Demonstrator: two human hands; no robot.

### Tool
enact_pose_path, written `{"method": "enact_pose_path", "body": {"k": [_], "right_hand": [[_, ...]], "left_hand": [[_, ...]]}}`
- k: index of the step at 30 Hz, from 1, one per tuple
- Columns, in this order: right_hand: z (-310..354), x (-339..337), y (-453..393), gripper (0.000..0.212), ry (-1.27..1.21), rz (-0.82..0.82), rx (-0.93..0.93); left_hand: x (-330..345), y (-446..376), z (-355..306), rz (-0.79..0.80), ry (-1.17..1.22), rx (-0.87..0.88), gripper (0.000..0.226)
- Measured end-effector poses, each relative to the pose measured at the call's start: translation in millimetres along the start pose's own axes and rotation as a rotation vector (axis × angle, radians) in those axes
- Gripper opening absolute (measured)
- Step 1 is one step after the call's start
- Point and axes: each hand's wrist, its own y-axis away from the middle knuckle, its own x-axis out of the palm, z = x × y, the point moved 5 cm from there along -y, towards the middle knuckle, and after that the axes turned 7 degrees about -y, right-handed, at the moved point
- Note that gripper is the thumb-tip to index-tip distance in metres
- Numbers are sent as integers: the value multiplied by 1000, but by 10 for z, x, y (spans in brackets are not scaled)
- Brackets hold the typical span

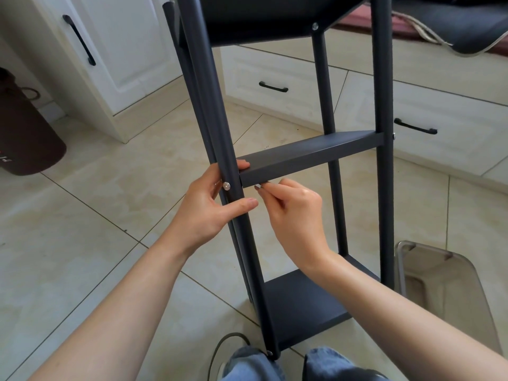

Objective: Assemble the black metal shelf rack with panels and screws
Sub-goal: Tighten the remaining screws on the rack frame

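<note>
the black metal shelf rack (354, 149) stands upright on the tiled floor (96, 202), close in front of the person's knees, with three panels in place: a top panel (261, 20), a middle panel (310, 158) and a bottom panel (305, 306). the left hand (209, 207) grips the near left post (220, 127) at the level of the middle panel, thumb across the front of the post below a screw head (226, 185) and a fingertip resting on the panel's top corner; this hold appears meant to keep post and panel hole aligned and stop the frame twisting. the right hand (294, 215) is curled, fingers pinched just under the front lip of the middle panel beside that joint; a small metallic piece seems to sit at the fingertips, probably a nut or fastener, though it is too small to confirm. judged from this, the step in hand is securing the middle panel's near left corner from behind. screws already show at the top panel's rear post and at the right post. a steel tray (439, 292) lies on the floor just right of the rack, likely for hardware. white cabinets (288, 75) stand behind, and a brown bin (24, 133) sits at far left.
</note>
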Motion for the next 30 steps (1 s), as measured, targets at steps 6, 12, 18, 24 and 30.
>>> {"method": "enact_pose_path", "body": {"k": [6,12,18,24,30], "right_hand": [[-77,59,60,12,-24,-57,-13],[-225,173,71,16,-116,-114,6],[-341,312,68,17,-178,-186,-10],[-455,428,31,18,-217,-212,-6],[-498,478,27,18,-242,-192,-4]], "left_hand": [[5,10,3,-1,-5,-3,52],[-8,10,-8,7,-8,-18,52],[0,12,-18,21,-11,-32,54],[-10,-11,-16,16,-36,-49,53],[-11,-25,6,12,-49,-60,53]]}}
